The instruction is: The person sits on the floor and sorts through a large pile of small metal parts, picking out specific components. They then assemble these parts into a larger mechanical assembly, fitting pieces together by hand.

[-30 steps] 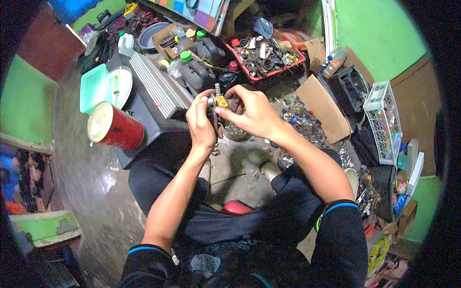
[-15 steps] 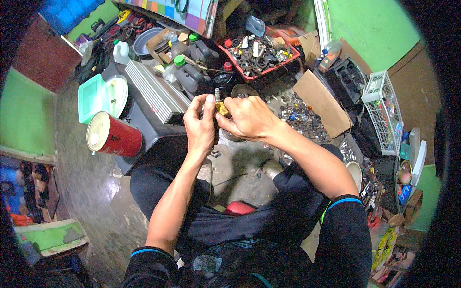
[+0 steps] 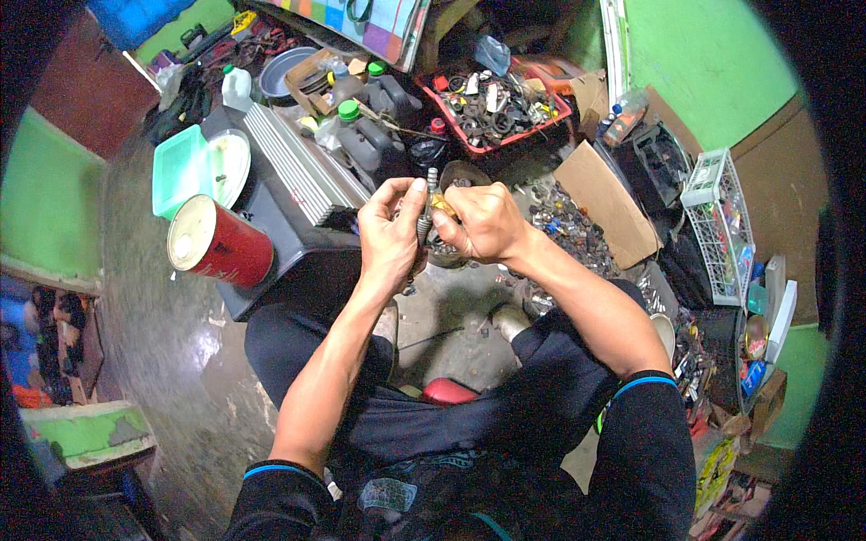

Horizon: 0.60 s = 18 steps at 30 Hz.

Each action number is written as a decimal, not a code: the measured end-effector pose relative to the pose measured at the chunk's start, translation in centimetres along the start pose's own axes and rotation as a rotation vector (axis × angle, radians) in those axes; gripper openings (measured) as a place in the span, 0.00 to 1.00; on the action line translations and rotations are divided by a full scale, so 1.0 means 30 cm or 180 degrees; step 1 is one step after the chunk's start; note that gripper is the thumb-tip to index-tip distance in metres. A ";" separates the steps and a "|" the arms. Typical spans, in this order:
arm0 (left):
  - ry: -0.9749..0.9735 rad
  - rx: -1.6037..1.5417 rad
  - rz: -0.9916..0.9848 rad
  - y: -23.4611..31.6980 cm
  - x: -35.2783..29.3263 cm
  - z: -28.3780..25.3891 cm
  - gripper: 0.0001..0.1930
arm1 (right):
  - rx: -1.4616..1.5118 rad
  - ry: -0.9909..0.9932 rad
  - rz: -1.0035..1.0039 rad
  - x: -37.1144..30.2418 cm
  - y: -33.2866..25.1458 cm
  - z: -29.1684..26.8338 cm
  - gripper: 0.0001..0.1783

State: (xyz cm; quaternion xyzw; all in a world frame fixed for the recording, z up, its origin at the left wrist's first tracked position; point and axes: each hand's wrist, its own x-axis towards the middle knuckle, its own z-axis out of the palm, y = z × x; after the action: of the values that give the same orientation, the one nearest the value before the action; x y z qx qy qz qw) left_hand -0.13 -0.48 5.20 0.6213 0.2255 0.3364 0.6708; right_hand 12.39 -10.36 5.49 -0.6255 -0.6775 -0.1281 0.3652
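In front of my knees, my left hand point(image 3: 390, 236) is closed around a narrow part with a ribbed metal shaft point(image 3: 432, 174). Its tip points upward above my thumb, and a coiled or threaded stretch shows below. Close on its right, my right hand point(image 3: 487, 219) pinches a small yellow piece point(image 3: 441, 204) between thumb and curled fingers. The two pieces are side by side; whether they touch is hard to make out. My fingers hide most of both. Beyond the hands, a round dark container point(image 3: 464, 177) is partly covered.
At left, a red can point(image 3: 236, 254) and a green plastic tub point(image 3: 179, 171) stand on a dark surface. A red crate point(image 3: 519, 133) of mixed parts lies ahead. Small parts point(image 3: 577, 225) cover the floor near a cardboard piece point(image 3: 606, 203). A grey plastic basket point(image 3: 722, 225) stands right.
The yellow piece sat against the shaft's base before; now it is to the shaft's right. My right hand has turned, its thumb pointing up more. The whole view has shifted slightly.
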 end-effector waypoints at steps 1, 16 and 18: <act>-0.0030 -0.0041 -0.0043 0.012 -0.003 0.002 0.14 | 0.0018 0.0002 -0.0019 -0.001 0.003 -0.004 0.21; -0.0216 -0.0362 -0.0456 0.040 -0.012 0.004 0.13 | 0.0191 0.0284 -0.0177 -0.006 0.023 -0.022 0.19; -0.0327 -0.0301 -0.0636 0.065 -0.013 -0.003 0.13 | 0.0328 0.0194 -0.0131 -0.006 0.020 -0.025 0.19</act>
State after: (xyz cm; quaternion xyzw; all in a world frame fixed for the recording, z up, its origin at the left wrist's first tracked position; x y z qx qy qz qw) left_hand -0.77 -0.69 7.06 0.5799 0.2355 0.2458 0.7402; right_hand 13.20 -10.85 5.74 -0.5875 -0.6845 -0.1195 0.4147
